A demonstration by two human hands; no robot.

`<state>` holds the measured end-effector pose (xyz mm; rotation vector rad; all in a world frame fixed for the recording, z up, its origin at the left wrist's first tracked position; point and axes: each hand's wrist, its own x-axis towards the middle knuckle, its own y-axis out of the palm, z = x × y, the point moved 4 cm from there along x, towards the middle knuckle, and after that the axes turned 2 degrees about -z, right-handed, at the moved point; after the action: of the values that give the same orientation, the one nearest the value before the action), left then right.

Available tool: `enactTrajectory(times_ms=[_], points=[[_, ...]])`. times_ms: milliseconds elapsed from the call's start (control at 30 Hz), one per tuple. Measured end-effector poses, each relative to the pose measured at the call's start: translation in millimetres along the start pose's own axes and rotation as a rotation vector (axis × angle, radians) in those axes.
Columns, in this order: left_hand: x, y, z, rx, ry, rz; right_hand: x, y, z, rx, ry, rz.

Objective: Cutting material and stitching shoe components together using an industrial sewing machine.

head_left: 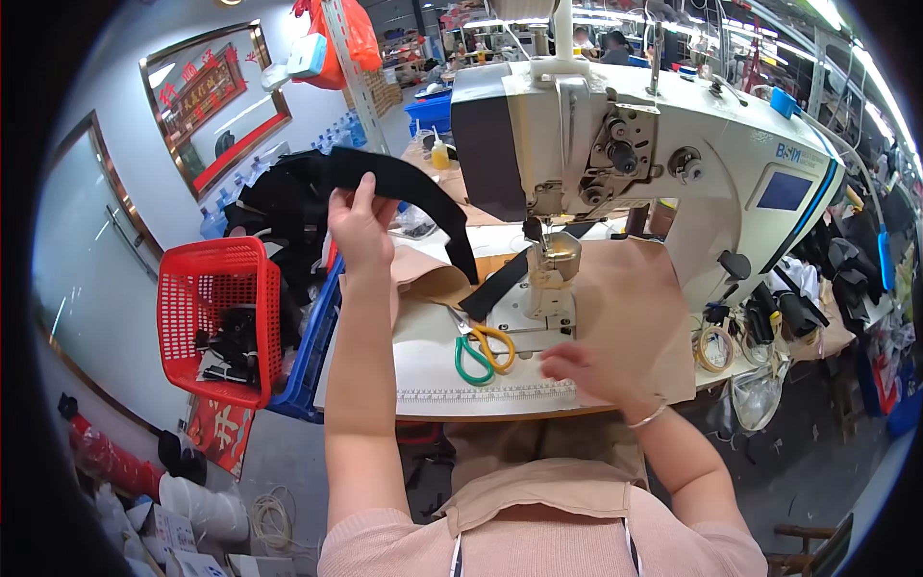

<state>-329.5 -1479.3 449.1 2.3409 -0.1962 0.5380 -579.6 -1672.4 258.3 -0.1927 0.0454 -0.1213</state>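
Wkshp flr (pixel 317 471), wht tbl (pixel 421 370), blk strip (pixel 433 198) aloft

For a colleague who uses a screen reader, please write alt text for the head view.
A person's left hand holds up a curved black strip beside a white sewing machine; the blurred right hand is near green-and-orange-handled scissors.

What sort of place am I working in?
Probably a sewing workshop: there's a large sewing machine, scissors on its table, and a curved black strip in your left hand.
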Motion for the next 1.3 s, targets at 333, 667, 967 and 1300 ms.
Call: enactTrajectory(times_ms=[333,667,967,1300], points=[[-312,-97,27,0.228,-0.604,0.545,39,80,18,1.054,0.276,0.152],[-188,-61,140,-0.170,-0.921,0.100,-47,62,-11,0.027,0.125,0.339],[-108,-92,131,-0.226,-0.641,0.010,-118,-8,-37,0.021,0.391,0.157],[-96,-189,94,-0.050,-0.336,-0.202,-42,-122,-12,-0.396,0.063,-0.151]])
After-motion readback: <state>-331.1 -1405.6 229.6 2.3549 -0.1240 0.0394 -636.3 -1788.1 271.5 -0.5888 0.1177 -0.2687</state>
